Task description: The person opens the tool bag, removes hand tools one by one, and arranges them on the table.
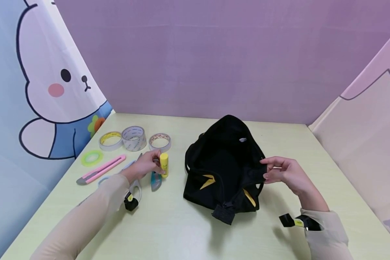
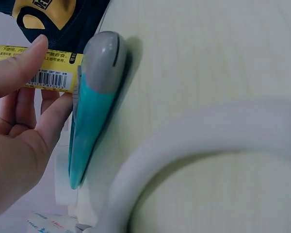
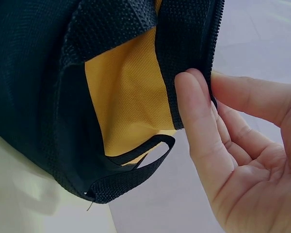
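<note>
Between its thumb and fingers my left hand (image 1: pixel 145 165) pinches a yellow glue stick (image 1: pixel 164 165), upright in the head view. In the left wrist view the glue stick (image 2: pixel 53 70) shows a printed label and barcode. Right beside it is a teal and grey utility knife (image 1: pixel 156 181), larger in the left wrist view. A black zippered bag (image 1: pixel 221 173) with yellow patches stands with its mouth wide. Its right rim is pinched by my right hand (image 1: pixel 284 173); the right wrist view shows the fingers on the black edge by the zipper (image 3: pixel 217 43).
Behind the left hand stand a yellow-cored tape roll (image 1: pixel 110 141), a wide clear tape roll (image 1: pixel 134 138) and a third roll (image 1: pixel 160 142). A green tape ring (image 1: pixel 92 158) and a pink utility knife (image 1: pixel 100 169) lie left. Scissors (image 1: pixel 136 188) lie partly under the left arm.
</note>
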Action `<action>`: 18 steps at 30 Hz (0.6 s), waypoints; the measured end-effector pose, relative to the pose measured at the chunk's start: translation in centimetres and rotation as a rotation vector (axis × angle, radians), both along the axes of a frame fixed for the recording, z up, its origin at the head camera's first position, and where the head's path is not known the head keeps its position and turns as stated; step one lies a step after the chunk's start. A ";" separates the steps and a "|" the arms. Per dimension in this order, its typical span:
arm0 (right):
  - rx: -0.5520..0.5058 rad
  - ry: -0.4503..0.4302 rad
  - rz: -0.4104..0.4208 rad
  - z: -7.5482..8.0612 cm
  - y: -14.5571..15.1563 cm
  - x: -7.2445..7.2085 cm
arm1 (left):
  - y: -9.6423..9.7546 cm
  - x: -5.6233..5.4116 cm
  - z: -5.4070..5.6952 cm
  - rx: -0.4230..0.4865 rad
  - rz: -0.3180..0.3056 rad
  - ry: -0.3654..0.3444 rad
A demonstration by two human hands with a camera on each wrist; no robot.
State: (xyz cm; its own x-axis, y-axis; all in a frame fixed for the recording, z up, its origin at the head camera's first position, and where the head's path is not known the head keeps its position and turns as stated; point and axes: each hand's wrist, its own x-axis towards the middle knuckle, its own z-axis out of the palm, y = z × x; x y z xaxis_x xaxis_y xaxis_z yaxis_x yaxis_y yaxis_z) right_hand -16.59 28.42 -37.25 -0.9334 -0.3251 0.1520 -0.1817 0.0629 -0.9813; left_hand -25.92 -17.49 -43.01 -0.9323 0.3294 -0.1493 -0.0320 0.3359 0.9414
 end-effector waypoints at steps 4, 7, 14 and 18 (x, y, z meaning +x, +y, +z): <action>0.006 0.003 -0.007 0.0 0.0 0.0 | 0.0 0.3 0.1 0.018 -0.054 0.017; 0.006 0.004 -0.009 0.0 0.1 -0.1 | -0.1 0.3 0.1 0.017 -0.093 0.043; 0.002 -0.003 -0.004 0.0 0.1 -0.2 | -0.4 0.3 0.2 0.009 -0.118 0.047; 0.013 -0.007 -0.002 0.1 0.2 -0.1 | -0.5 0.4 0.3 0.012 -0.133 0.029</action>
